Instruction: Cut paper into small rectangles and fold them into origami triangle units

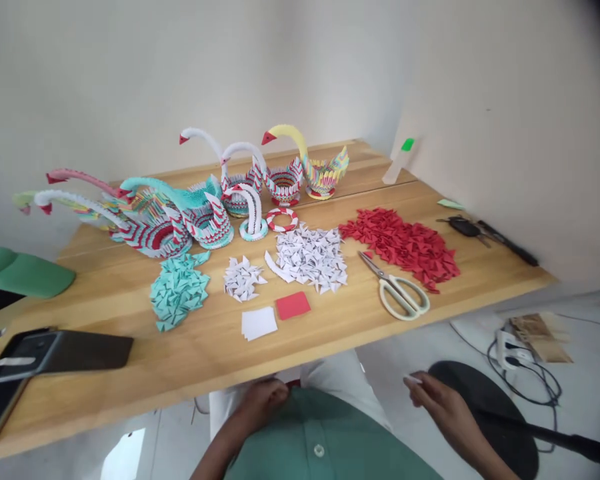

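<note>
My left hand (264, 401) is closed by my lap, below the table's front edge; what it holds, if anything, is hidden. Off the table at the right, my right hand (437, 395) has its fingers pressed together around a small white thing (413, 380). Nearest on the wooden table (205, 360) are a stack of white paper pieces (259, 323) and a red stack (293, 305). Behind them lie folded paper piles: teal (180, 290), small white (243, 278), larger white (313, 259) and red (405, 243). Scissors (403, 297) rest beside the red pile.
Several paper swans (213, 223) stand along the back. A red and white ring (282, 220) lies near them. Phones (80, 351) and a green cap (30, 273) are at left, keys (464, 227) at right. A power strip (514, 350) sits on the floor.
</note>
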Demonstrator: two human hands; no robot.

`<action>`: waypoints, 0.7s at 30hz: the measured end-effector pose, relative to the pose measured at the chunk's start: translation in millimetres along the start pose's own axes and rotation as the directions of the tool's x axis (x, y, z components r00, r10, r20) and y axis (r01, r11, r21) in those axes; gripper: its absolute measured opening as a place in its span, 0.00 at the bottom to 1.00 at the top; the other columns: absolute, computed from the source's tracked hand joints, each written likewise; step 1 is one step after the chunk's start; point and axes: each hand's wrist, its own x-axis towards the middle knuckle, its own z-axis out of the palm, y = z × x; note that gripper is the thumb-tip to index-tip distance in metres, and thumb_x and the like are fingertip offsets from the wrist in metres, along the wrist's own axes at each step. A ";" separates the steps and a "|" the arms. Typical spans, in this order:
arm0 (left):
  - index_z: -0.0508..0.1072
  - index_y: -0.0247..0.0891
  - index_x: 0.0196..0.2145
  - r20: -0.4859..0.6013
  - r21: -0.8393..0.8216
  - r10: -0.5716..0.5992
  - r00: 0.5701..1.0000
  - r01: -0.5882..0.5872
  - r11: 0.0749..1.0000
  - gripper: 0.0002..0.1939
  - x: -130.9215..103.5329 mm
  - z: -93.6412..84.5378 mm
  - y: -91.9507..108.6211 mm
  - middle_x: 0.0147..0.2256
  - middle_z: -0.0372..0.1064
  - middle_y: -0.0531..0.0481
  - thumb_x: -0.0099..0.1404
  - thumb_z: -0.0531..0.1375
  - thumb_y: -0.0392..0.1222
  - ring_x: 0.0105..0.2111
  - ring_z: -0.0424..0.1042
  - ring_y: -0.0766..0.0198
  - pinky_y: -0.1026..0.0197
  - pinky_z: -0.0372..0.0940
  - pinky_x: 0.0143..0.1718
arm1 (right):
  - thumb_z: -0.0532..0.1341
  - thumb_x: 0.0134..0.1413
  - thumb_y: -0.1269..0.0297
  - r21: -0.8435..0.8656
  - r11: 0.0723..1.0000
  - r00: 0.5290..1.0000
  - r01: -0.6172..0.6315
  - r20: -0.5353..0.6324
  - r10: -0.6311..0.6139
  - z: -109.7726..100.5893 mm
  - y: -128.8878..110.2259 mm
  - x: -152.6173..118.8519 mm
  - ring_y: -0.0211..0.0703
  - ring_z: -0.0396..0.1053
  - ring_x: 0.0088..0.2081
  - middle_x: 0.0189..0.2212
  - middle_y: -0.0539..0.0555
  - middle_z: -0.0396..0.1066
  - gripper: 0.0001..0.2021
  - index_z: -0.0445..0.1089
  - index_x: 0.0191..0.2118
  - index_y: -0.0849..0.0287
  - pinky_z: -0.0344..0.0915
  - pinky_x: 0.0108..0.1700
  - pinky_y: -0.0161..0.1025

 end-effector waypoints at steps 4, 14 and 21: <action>0.78 0.38 0.39 0.219 -0.067 0.008 0.976 0.007 0.998 0.16 -25.5 -12.7 37.7 0.37 0.77 0.46 0.69 0.54 0.49 0.39 0.74 0.57 0.60 0.65 0.42 | 0.57 0.60 0.57 0.031 0.969 0.969 0.245 -0.035 -0.244 1.3 -80.1 10.9 0.41 0.70 0.25 0.23 0.51 0.72 0.13 0.71 0.28 0.57 0.64 0.28 0.33; 0.74 0.35 0.33 -0.300 -0.092 0.179 0.937 -0.215 0.972 0.11 0.3 3.9 107.0 0.29 0.70 0.49 0.61 0.60 0.47 0.30 0.68 0.62 0.62 0.62 0.34 | 0.60 0.56 0.63 0.434 0.806 0.896 0.402 -0.003 -0.445 48.0 -195.1 45.0 0.34 0.61 0.23 0.20 0.46 0.65 0.10 0.67 0.26 0.59 0.57 0.26 0.31; 0.71 0.36 0.24 -0.403 -0.114 0.142 0.904 -0.204 0.972 0.13 -6.3 7.3 101.5 0.22 0.65 0.53 0.62 0.59 0.45 0.24 0.63 0.66 0.65 0.59 0.28 | 0.60 0.57 0.57 0.589 0.777 0.903 0.220 0.178 -0.391 49.0 -196.9 41.4 0.34 0.59 0.23 0.20 0.46 0.62 0.13 0.66 0.25 0.60 0.55 0.26 0.31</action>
